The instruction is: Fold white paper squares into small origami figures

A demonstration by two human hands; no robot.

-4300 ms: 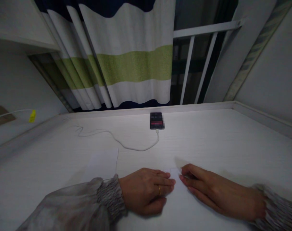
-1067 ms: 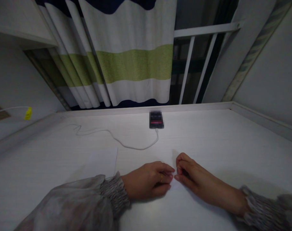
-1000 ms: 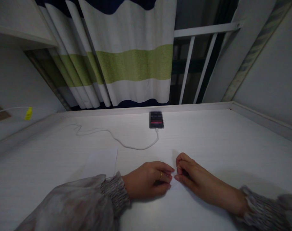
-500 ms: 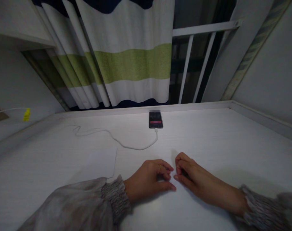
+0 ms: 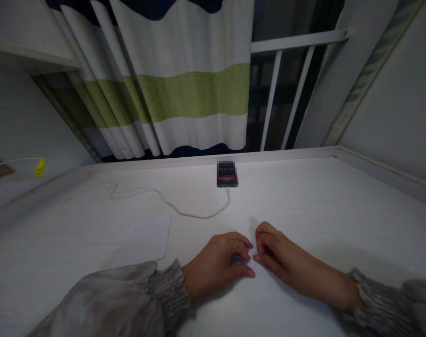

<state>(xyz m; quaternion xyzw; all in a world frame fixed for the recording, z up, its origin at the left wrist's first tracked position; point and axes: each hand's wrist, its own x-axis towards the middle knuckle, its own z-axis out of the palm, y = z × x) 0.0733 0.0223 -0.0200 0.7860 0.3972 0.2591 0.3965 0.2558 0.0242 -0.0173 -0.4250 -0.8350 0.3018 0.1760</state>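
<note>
My left hand (image 5: 218, 264), with a ring on one finger, rests on the white tabletop (image 5: 286, 187). Its fingers curl over, and the thumb lies apart below them. Close on its right is my right hand (image 5: 285, 257), its fingers bent in and the thumb drawn up near the index finger. The fingertips of both hands nearly meet. Between them shows a small pale patch that blends into the white surface; I cannot make out what it is. Sheets of white paper (image 5: 146, 238) lie left of my left hand, partly behind the sleeve.
A phone-like dark device (image 5: 227, 174), blurred out, lies at the back edge, with a white cable (image 5: 195, 216) running from it to the left. Behind hangs a striped curtain (image 5: 198, 93) beside white window bars (image 5: 272, 100). A yellow tag (image 5: 39, 167) hangs at the left wall.
The thumb of my left hand has shifted very slightly left. My right hand stays almost still.
</note>
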